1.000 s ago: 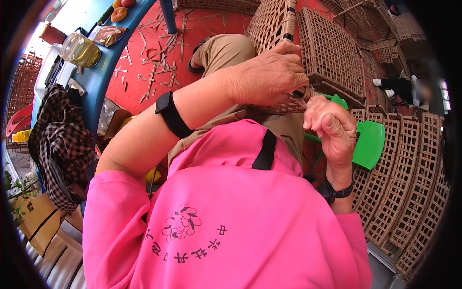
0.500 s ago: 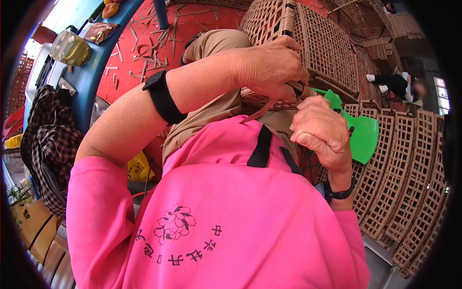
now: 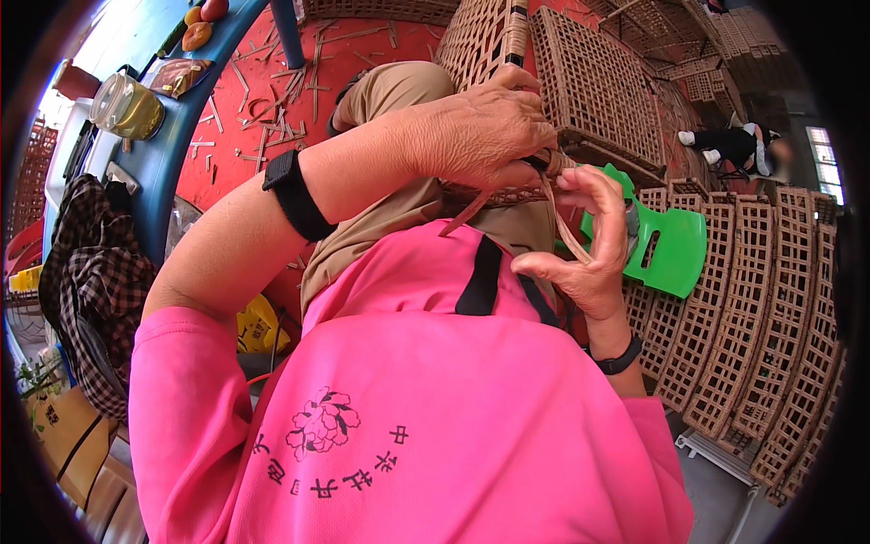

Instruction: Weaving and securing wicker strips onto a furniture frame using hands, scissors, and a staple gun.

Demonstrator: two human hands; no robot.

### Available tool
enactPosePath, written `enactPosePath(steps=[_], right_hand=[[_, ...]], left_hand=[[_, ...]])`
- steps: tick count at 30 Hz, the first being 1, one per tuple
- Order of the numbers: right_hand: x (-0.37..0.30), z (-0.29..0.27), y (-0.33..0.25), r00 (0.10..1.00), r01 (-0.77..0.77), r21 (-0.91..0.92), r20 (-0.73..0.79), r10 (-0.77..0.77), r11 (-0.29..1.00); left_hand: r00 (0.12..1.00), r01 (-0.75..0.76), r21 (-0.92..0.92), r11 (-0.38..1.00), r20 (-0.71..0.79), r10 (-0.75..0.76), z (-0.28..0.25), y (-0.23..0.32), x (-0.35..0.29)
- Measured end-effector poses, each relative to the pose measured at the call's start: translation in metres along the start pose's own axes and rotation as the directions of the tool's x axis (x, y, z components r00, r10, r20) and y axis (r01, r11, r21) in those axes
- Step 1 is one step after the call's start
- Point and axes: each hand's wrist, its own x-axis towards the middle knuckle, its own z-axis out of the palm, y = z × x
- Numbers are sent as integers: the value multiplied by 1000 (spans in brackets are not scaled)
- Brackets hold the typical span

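A tan woven basket piece (image 3: 480, 45) rises from my lap, its wrapped edge passing beneath my left hand (image 3: 489, 131). That hand is closed over the edge, its fingertips mostly hidden. Close by on the right, my right hand (image 3: 598, 231) is open, thumb spread away from the curved fingers, whose tips are near the bound edge. A thin, pale weaving strip (image 3: 564, 222) hangs from the binding and runs down to the right palm. Another flat brown strip end (image 3: 467, 214) sticks out below the left hand.
A green plastic chair or stool part (image 3: 675, 249) is beyond my right hand, with stacked woven panels (image 3: 716, 317) behind it. Strip offcuts litter the red floor (image 3: 227, 163). On the left, a blue table (image 3: 181, 127) holds a jar (image 3: 127, 107). Another person (image 3: 743, 150) is far right.
My right hand has opened from a closed grip and turned, with the pale strip now showing as a loop beside it. My left hand stays on the basket's edge.
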Motion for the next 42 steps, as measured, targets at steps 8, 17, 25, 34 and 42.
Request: enactPosePath(steps=[8,17,25,34,42], right_hand=[[-20,13,9,931,-256,520,-93,352,815],[-6,15,20,976,-154,621,-26,216,769],[9,19,8,940,-292,789,132,314,541],[29,17,-2,843,-528,811,465,271,252],[37,34,-17,804,-447,379,567,179,810]], left_hand=[[999,-27,11,1000,-44,28,0,2,-4],[991,-18,6,1000,-132,19,6,5,-5],[996,3,-17,1000,-91,-5,2,1,-5],[992,-19,-55,998,122,26,-17,-4,-7],[999,-19,-136,991,34,24,-13,-13,-8]])
